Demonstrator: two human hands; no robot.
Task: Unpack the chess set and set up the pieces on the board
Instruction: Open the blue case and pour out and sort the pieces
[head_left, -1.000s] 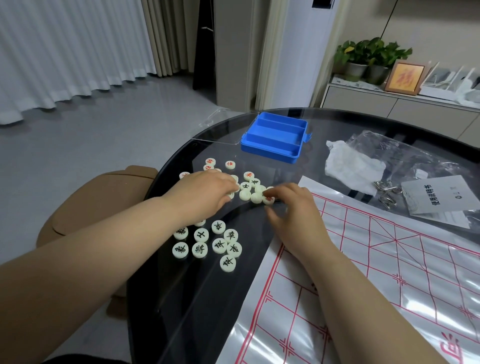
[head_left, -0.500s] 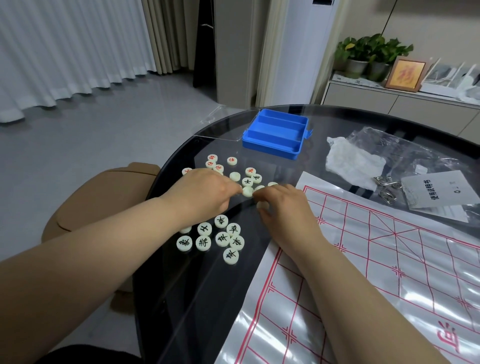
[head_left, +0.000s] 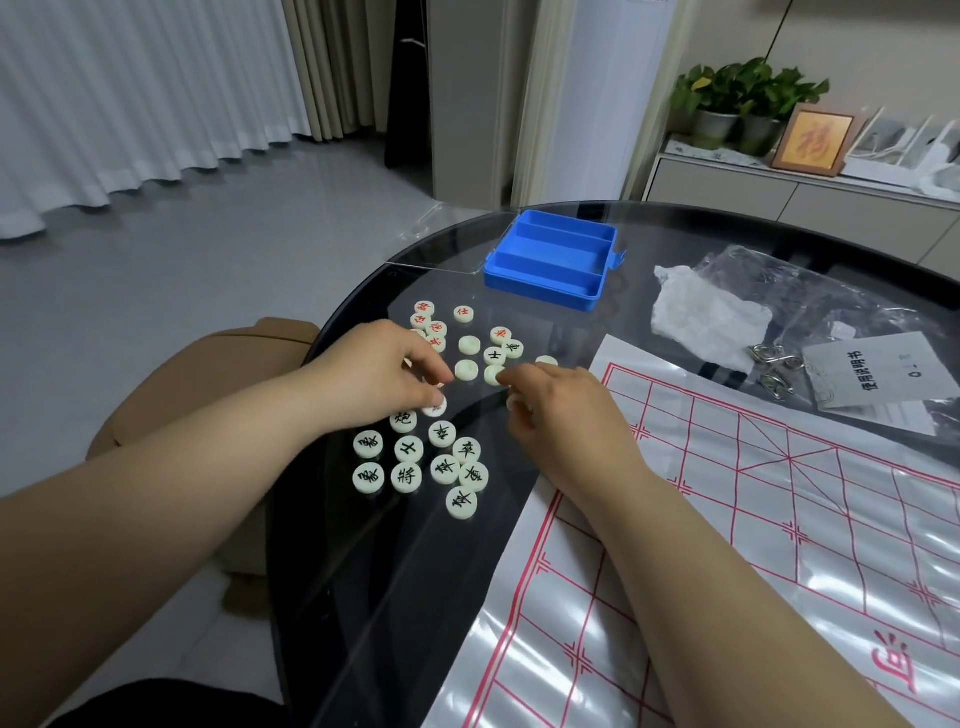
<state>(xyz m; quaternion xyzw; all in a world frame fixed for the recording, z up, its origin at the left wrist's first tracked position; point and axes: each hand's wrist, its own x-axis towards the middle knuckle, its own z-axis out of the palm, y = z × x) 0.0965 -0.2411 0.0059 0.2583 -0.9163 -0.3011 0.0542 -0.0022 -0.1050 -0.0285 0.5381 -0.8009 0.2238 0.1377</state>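
While loose pieces (head_left: 466, 369) lie just beyond its fingertips, the left hand (head_left: 382, 376) pinches one piece (head_left: 434, 407); the right hand (head_left: 563, 415), curled, grips another piece (head_left: 512, 402).

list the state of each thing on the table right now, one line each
blue box: open, empty
board sheet: unrolled flat, no pieces on it
black-marked pieces: face up, grouped near the table edge
red-marked pieces: face up, loose beyond the left hand
left hand: fingers down on the pieces
right hand: curled over a piece
plastic bag: crumpled, lying flat
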